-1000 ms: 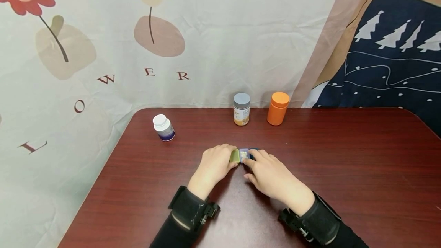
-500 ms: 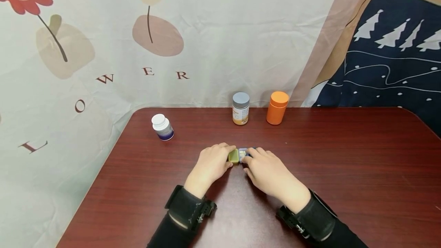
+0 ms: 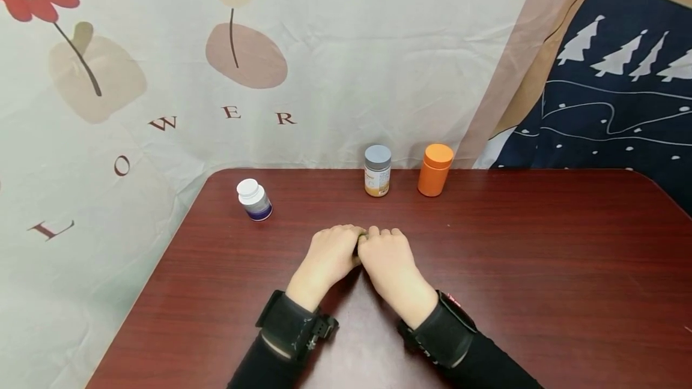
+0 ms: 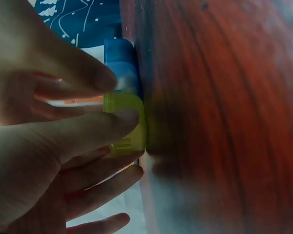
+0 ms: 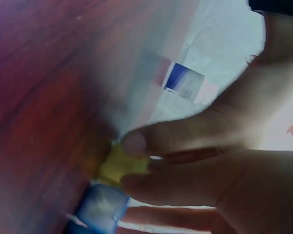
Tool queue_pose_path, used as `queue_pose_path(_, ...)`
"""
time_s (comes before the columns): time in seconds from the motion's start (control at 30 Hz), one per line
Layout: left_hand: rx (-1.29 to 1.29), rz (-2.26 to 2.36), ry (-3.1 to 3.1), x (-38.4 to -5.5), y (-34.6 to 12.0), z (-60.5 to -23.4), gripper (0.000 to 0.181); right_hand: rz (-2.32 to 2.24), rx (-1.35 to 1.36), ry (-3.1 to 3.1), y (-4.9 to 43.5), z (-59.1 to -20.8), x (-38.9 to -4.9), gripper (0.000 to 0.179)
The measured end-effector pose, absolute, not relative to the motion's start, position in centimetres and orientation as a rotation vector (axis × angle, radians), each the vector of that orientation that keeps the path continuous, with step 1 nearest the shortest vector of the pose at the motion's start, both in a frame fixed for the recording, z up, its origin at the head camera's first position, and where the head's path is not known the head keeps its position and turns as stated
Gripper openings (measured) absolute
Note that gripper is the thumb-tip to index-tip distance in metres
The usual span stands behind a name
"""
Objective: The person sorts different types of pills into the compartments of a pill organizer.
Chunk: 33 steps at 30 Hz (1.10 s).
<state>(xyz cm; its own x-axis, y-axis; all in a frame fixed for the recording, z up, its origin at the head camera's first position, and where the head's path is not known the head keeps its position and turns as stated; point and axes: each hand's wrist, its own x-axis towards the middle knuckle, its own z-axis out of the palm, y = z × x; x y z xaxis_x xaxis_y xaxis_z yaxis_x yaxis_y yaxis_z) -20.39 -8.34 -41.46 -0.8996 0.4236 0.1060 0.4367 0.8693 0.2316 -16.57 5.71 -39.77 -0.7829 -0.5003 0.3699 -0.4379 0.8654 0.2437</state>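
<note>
In the left wrist view a small pill box shows a yellow-green compartment [image 4: 123, 139] joined to a blue one [image 4: 121, 61]. My left hand [image 3: 328, 260] pinches the yellow-green end, its thumb along the near side and fingers behind. Right up against it, my right hand [image 3: 390, 269] grips the box around the yellow-green part, thumb in front and fingers beyond. Pale contents show dimly in the blue compartment [image 5: 101, 207] in the right wrist view. From the head, both hands cover the box almost completely, so the lid's position cannot be told.
A white bottle with a purple band [image 3: 254, 200] stands at the back left of the brown table [image 3: 540, 269]. Farther right along the back edge are a grey-capped bottle [image 3: 377, 171] and an orange bottle [image 3: 435, 170]. A printed cloth [image 3: 335, 65] hangs behind.
My right hand has moved left from the blue section to the yellow-green end, close against my left hand, and now hides the box. The left hand has shifted slightly left.
</note>
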Motion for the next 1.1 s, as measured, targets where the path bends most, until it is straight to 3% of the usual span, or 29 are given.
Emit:
queue_pose_path(0.1,-0.711,-0.369,-2.892,-21.6,-8.7,-44.1,0.015,-0.262,0.658,-2.551,5.1,-40.1,-16.7,0.011)
queue_pose_path(0.37,-0.655,-0.376,-2.858,-23.4,-9.0,-48.2,0.018,-0.232,0.674,-2.5,5.2,-40.3,-17.2,0.017)
queue_pose_path(1.1,-0.684,-0.424,-2.868,-23.6,-9.1,-48.3,0.024,-0.323,0.756,-2.434,5.5,-40.2,-17.5,0.02)
